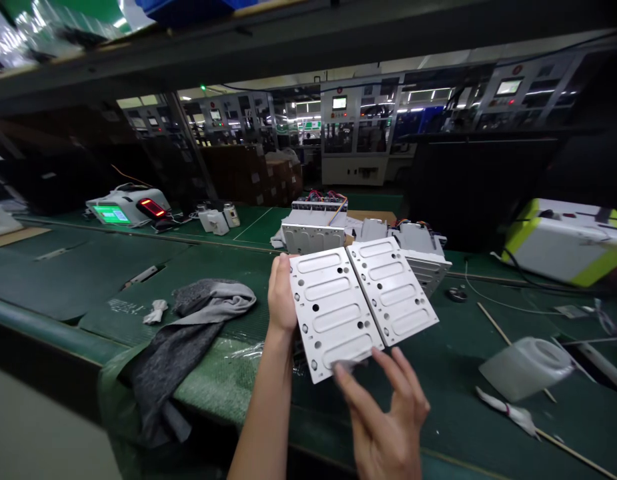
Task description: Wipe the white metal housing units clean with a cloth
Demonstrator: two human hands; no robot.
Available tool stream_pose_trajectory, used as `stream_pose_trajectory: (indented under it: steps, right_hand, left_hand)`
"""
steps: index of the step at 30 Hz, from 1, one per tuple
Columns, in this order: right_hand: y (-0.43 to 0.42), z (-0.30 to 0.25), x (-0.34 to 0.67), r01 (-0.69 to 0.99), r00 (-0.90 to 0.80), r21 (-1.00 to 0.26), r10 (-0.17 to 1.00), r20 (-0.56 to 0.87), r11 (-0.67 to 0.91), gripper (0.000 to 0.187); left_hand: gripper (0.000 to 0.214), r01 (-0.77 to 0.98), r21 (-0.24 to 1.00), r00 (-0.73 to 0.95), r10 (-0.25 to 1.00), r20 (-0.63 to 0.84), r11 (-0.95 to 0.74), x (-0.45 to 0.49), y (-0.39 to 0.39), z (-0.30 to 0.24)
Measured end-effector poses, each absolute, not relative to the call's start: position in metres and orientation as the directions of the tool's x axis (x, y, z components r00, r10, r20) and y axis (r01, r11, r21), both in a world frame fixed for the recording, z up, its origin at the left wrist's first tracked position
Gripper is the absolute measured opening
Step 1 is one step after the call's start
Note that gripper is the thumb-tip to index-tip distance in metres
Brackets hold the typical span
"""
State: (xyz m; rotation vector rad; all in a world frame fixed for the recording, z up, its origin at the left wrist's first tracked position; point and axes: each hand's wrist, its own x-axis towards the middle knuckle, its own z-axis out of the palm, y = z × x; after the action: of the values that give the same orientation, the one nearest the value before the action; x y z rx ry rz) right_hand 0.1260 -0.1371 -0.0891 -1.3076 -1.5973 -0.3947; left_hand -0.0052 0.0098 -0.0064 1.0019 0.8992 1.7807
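Observation:
A white metal housing with two plate faces side by side (333, 300) is held tilted over the bench. Each face carries several long rounded recesses and small holes, with a dark narrow gap between the two. My left hand (282, 297) grips the housing by its left edge, fingers hidden behind it. At the lower edge is my right hand (388, 413), its thumb and fingers spread, tips close to or touching the plate. A small grey blur lies between those fingertips; I cannot tell what it is. Behind stand similar white units (313, 227) with coloured wires on top.
On the green bench (458, 360) lie a grey cloth (208, 313), a white plastic bottle (528, 367), wooden sticks, one with a cloth-wrapped tip (513, 413), and a dark ring (457, 294). A device with a lit screen (113, 213) stands left, a white-and-yellow machine (568, 243) right. A shelf hangs overhead.

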Motion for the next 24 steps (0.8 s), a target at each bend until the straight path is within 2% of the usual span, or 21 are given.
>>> stream_pose_trajectory:
  steps: [4, 11, 14, 18, 24]
  right_hand:
    - [-0.131, -0.091, 0.149, 0.909, 0.133, -0.314, 0.524, 0.841, 0.274, 0.033]
    - [-0.142, -0.091, 0.111, 0.854, 0.068, -0.331, 0.544, 0.837, 0.402, 0.037]
    - [-0.134, -0.095, 0.132, 0.879, 0.093, -0.325, 0.543, 0.834, 0.349, 0.038]
    - [-0.123, -0.094, 0.164, 0.900, 0.174, -0.351, 0.526, 0.833, 0.258, 0.027]
    - [-0.111, -0.072, 0.159, 0.899, 0.112, -0.331, 0.580, 0.807, 0.287, 0.031]
  left_hand:
    - [0.040, -0.303, 0.879, -0.331, 0.906, 0.264, -0.367, -0.002, 0.007, -0.005]
    - [0.042, -0.295, 0.883, -0.319, 0.909, 0.268, -0.364, -0.004, 0.007, -0.003]
    - [0.043, -0.311, 0.882, -0.298, 0.918, 0.262, -0.353, -0.004, 0.006, -0.002]
    - [0.042, -0.322, 0.878, -0.301, 0.917, 0.260, -0.355, -0.003, 0.006, -0.002]
    - [0.045, -0.315, 0.878, -0.296, 0.916, 0.270, -0.361, -0.002, 0.004, -0.002]
